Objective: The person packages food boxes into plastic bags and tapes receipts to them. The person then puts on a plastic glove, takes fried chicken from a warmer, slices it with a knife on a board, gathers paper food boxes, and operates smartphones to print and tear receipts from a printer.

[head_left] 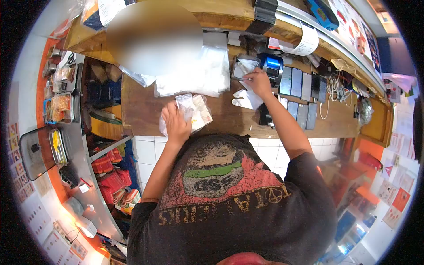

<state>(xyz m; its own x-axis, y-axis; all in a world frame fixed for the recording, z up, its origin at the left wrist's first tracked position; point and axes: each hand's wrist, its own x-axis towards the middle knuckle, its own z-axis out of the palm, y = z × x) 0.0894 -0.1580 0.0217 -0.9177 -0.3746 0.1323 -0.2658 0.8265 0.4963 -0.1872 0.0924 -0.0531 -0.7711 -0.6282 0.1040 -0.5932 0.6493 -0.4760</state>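
Note:
At the table's near edge, my left hand (176, 125) curls its fingers around a clear plastic bag (187, 106) with a pale, flat packet (201, 113) in or under it. My right hand (257, 82) reaches to a small container (245, 64) that has crumpled clear plastic in it. Its fingers are pinched together at the container's near edge; what lies between them is too small to make out. A white, crumpled wrapper or sheet (247, 100) lies just below this hand. Beside the container stands a blue and black device (270, 67).
Stacked clear plastic bags (194, 75) cover the table's middle. Rows of phones (297, 84) lie right of my forearm, with white cables (334, 90) beyond. A wooden shelf (229, 15) overhangs the back. Red packets (110, 161) fill a shelf at left.

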